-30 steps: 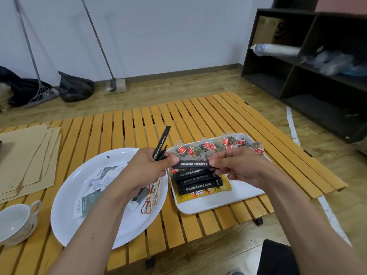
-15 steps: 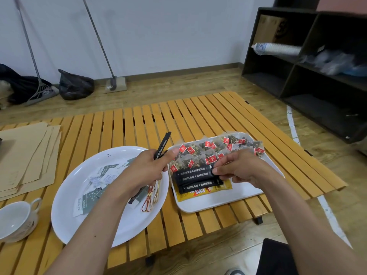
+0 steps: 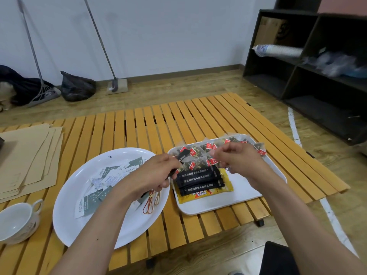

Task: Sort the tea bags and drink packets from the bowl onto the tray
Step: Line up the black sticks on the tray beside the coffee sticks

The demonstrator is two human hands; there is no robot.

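Note:
A white tray (image 3: 248,195) on the slatted table holds a row of tea bags with red tags (image 3: 193,152) at its far side. In front of them several black stick packets (image 3: 198,179) lie stacked on a yellow Nescafe packet (image 3: 202,195). To its left, the wide white bowl (image 3: 79,225) contains grey-and-white packets (image 3: 103,187) and red-gold wire loops (image 3: 151,203). My left hand (image 3: 156,173) sits between bowl and tray, gripping a black stick packet (image 3: 183,154) that points toward the tea bags. My right hand (image 3: 236,157) hovers over the tray with loosely curled fingers and nothing in them.
A white cup (image 3: 15,221) stands at the table's near left corner, with brown paper envelopes (image 3: 25,159) behind it. A black shelf unit (image 3: 317,66) is on the right. Brooms and a black bag (image 3: 77,88) are against the far wall.
My right hand laid its black stick packet on the tray's stack and lifted away empty. My left hand moved toward the tray, tilting its black packet over the tea bags.

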